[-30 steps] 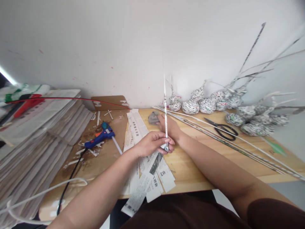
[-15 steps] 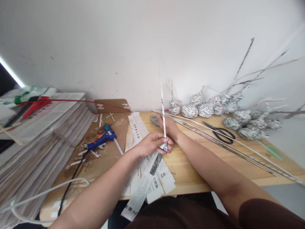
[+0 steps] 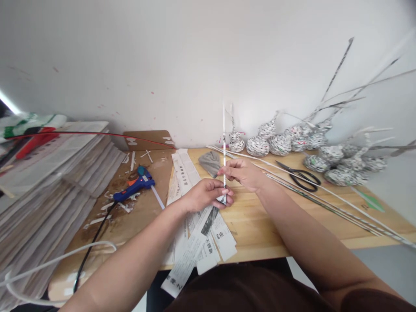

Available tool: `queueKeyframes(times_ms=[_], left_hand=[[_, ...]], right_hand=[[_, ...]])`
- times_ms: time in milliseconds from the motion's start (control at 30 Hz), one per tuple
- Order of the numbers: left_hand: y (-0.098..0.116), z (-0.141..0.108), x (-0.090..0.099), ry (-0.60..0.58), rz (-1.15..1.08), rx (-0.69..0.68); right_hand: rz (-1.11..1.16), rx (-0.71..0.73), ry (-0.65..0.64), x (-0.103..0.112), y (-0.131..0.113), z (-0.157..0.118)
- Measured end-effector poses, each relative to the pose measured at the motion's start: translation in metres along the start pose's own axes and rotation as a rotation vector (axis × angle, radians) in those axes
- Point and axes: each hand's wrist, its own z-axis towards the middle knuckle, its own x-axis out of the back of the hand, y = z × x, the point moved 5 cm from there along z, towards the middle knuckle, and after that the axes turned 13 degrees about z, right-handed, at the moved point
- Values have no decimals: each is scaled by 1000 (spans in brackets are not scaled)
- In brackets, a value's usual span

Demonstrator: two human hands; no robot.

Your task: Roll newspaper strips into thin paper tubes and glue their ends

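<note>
presently i see left hand and right hand both pinching one paper tube; one scissors, three o'clock of them.

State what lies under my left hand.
Below the left hand, printed newspaper strips show on the wooden table; the hand covers whatever lies directly beneath it.

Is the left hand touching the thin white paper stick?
Touching: the head view shows the left hand gripping the white paper stick near its lower end.
</note>
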Motion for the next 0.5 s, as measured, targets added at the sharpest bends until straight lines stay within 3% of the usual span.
queueKeyframes(times_ms=[100,267,400,500], left_hand=[[0,-1,0,-5,2,1],[-1,-1,-1,-13,0,8],[-2,-1,-3,-35,1,23],[-1,-2,-3,-32,9,27]], right_hand=[[45,-5,32,4,2,2],[0,-75,-119,-2,-1,-2],[44,-9,10,3,-4,-1],[52,-31,-44,2,-3,-2]])
